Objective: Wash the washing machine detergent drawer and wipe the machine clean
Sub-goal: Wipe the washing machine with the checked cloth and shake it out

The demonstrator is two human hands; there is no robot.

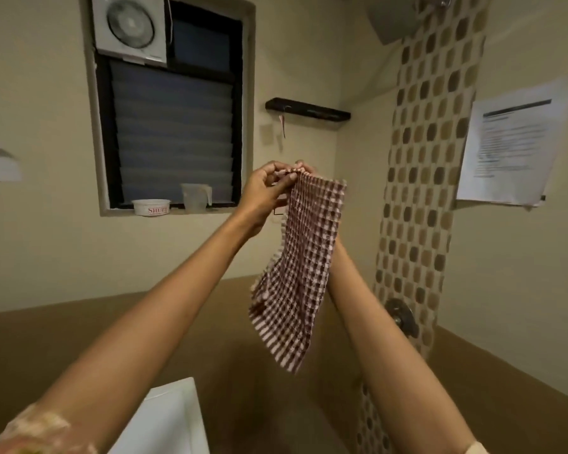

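- Most of what you face is tiled wall and a louvred window. No detergent drawer is in view, so your work here is with the wiping cloth alone.
- One white slab sits low, under your left arm. It may be the machine's top, but I cannot tell. If so, the cloth hangs well above it and off to its right.
- Your checked cloth hangs full length from its top hem, raised in front of the wall with its lower end loose and free. Only that hem is held, so a slip would likely drop the whole cloth to the floor, and you would be wiping the machine with grit.
- Your left hand pinches the top hem narrowly between thumb and fingertips. The pale film on that forearm could be suds; slick fingers would weaken a grip this small.
- Your right hand is mostly hidden behind the cloth. Only its fingertips show, curled over the hem beside the left.
- On the sill, the measuring jug and white tub stand just left of your left hand. A sideways shake could knock them off.
- A small wall hook sits just behind the cloth's edge. It could snag the weave if you pull away sharply.
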